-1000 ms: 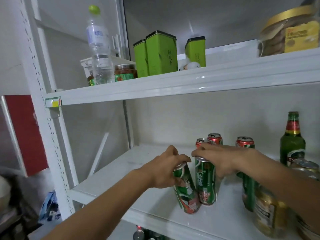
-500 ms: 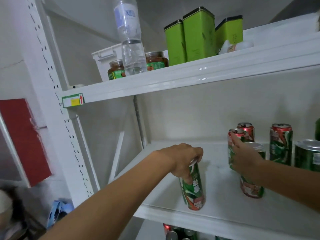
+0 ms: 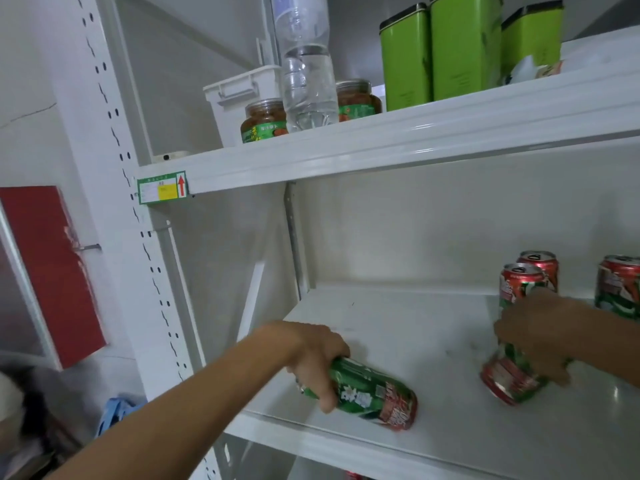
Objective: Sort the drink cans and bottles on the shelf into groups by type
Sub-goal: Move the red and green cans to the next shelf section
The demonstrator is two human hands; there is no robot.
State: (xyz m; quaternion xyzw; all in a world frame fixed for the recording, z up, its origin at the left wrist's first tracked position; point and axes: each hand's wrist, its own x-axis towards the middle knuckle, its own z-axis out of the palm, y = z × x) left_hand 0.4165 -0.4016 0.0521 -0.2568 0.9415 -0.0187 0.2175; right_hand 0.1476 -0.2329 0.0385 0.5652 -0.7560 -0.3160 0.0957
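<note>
1. On the middle level of the white rack, the lower shelf [image 3: 398,327] carries the drink cans; its left half lies bare, and this appears to be where a group is being gathered.
2. The upper shelf [image 3: 381,147] holds a clear water bottle [image 3: 308,81], three green tins [image 3: 464,50], two jars [image 3: 265,121] and a white box [image 3: 239,95], none of them being handled.
3. The left hand [image 3: 318,358] is clenched round the top end of a green-and-red can [image 3: 372,393].
4. That can is tilted steeply, its long axis running from the hand down and rightward to its red base, at the front-left edge of the lower shelf. Judged from this, standing it up calls for swinging the top end up over the base.
5. The right hand [image 3: 540,337] grasps a second can [image 3: 512,372], tilted, well to the right of the first.
6. Three upright cans [image 3: 523,282] stand behind the right hand, so that hand is the nearer to them.
</note>
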